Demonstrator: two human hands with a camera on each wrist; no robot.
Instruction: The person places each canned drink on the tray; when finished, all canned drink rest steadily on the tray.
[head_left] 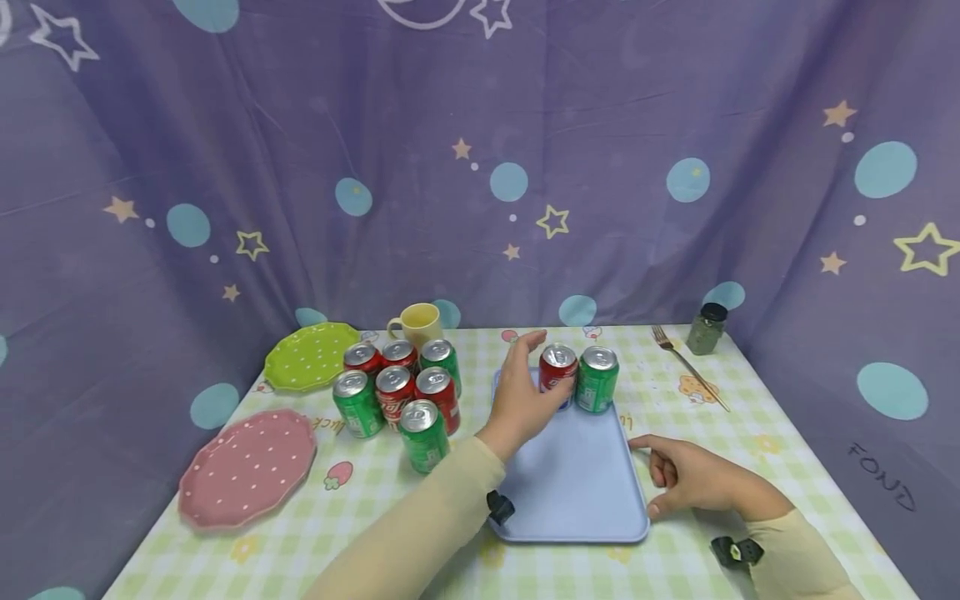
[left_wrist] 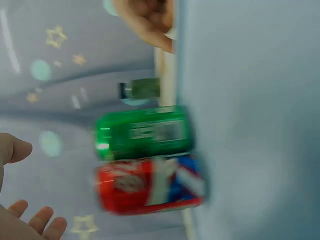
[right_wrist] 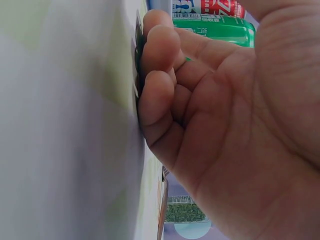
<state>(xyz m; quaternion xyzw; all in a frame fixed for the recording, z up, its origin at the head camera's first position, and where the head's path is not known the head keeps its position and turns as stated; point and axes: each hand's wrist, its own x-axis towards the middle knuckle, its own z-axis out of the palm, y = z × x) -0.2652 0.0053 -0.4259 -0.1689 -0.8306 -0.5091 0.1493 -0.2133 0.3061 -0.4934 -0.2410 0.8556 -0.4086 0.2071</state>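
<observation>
A red soda can [head_left: 558,360] and a green soda can [head_left: 597,385] stand upright, side by side, at the far end of a light blue tray [head_left: 573,487]. My left hand [head_left: 527,404] is beside the red can, fingers and thumb spread. In the left wrist view a gap shows between that hand [left_wrist: 22,222] and the red can [left_wrist: 150,184]. On the table along the tray's right edge lies my right hand [head_left: 697,477]. Its index fingertip and thumb touch the edge, while the other fingers curl loosely and hold nothing.
Left of the tray, several red and green cans [head_left: 394,392] stand grouped, a yellow mug [head_left: 420,321] behind them. A pink plate [head_left: 247,471] and a green plate [head_left: 311,357] lie farther left. At the back right are a fork [head_left: 690,367] and a black-lidded jar [head_left: 706,331].
</observation>
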